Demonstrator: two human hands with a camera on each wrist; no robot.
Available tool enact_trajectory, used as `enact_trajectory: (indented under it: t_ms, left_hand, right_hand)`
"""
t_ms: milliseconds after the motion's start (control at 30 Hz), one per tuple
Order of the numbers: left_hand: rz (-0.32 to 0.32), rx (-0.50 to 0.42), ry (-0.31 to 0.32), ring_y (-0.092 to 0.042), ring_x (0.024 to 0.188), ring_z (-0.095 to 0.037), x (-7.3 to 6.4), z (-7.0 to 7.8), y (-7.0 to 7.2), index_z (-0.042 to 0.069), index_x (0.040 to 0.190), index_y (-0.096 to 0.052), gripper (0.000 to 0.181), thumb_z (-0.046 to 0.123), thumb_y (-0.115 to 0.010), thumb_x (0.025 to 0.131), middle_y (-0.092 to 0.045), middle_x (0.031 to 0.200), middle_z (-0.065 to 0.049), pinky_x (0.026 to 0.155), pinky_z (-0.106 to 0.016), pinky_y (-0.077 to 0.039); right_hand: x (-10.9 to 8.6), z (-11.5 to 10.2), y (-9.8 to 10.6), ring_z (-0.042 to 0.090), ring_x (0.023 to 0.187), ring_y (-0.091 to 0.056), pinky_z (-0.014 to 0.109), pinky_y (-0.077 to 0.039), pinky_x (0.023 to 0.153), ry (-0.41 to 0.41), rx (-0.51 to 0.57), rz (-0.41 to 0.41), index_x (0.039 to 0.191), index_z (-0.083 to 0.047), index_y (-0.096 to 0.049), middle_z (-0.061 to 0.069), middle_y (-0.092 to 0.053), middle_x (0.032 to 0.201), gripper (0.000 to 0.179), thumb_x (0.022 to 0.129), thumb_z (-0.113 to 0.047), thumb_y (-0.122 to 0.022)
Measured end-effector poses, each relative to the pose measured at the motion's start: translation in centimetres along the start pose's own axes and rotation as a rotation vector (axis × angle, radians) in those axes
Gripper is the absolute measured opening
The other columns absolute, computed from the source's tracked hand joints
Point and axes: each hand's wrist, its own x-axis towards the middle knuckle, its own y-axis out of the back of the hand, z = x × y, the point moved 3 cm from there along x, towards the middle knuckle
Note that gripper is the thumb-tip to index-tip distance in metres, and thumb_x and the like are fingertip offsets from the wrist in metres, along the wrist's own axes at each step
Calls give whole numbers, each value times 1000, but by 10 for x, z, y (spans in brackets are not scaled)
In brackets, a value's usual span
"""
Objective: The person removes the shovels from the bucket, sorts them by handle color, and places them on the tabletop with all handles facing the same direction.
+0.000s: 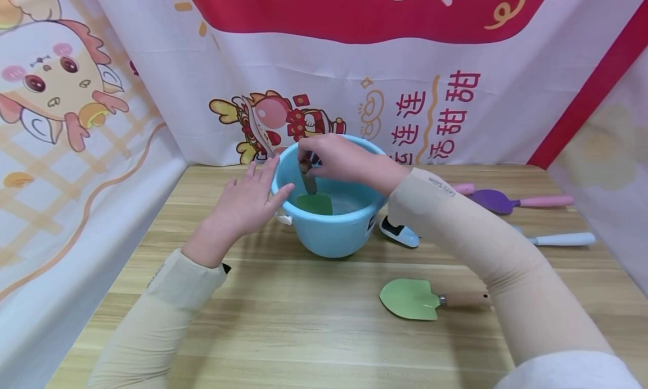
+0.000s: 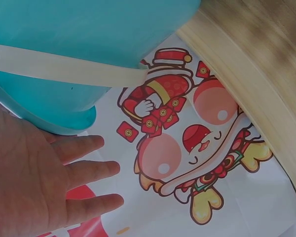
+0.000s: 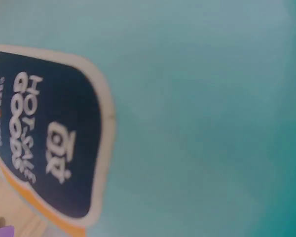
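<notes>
A light blue bucket (image 1: 334,234) stands upright on the wooden table. My left hand (image 1: 248,200) lies against its left rim, with fingers spread and straight; in the left wrist view the hand (image 2: 29,173) is beside the bucket rim and its white bail handle (image 2: 69,69). Reaching over the far part of the opening, my right hand (image 1: 344,158) pinches the brown handle of a small garden spade (image 1: 315,204), whose green blade points down inside the bucket. The right wrist view is filled by the bucket wall and its dark label (image 3: 49,133); the right hand is out of that view.
A light green trowel (image 1: 412,299) with a wooden handle lies at front right. A purple spoon-shaped tool (image 1: 493,202) with a pink handle and a tool's pale blue handle (image 1: 564,239) lie farther right. A light-blue-and-black object (image 1: 400,231) sits beside the bucket. Printed cloth (image 1: 283,57) hangs behind.
</notes>
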Motion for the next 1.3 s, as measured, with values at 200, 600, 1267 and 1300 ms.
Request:
enact_trajectory:
  t_ms: [200, 600, 1267, 1300]
  left_hand:
    - [1, -4, 2, -9, 154, -47, 0, 0, -1, 13, 166, -4, 84, 64, -29, 105, -17, 169, -16, 112, -77, -18]
    - [3, -18, 5, -10, 153, -47, 0, 0, -1, 13, 166, -5, 82, 61, -33, 106, -18, 169, -17, 112, -77, -18]
    - [-2, -18, -4, -8, 154, -46, 0, -1, 0, 15, 166, -3, 86, 68, -26, 103, -15, 170, -14, 113, -77, -16]
    - [-1, -18, -4, -8, 154, -46, 0, -1, 0, 15, 166, -3, 86, 68, -26, 103, -15, 170, -14, 113, -77, -16]
  right_hand:
    - [-8, 5, -1, 18, 105, -68, 33, -55, 96, -10, 155, -19, 108, -7, -60, 6, -66, 106, 19, 94, -2, -73]
    - [-19, 12, 0, 22, 103, -68, 35, -57, 93, -36, 295, 40, 104, -4, -64, 9, -68, 105, 18, 90, 1, -75]
    - [-48, 19, 43, 23, 108, -68, 42, -57, 96, -112, 343, 336, 121, -4, -70, 8, -70, 119, 30, 92, -6, -76]
    - [-50, 19, 45, 23, 109, -68, 41, -57, 95, -117, 347, 350, 123, -4, -70, 8, -70, 120, 31, 92, -7, -76]
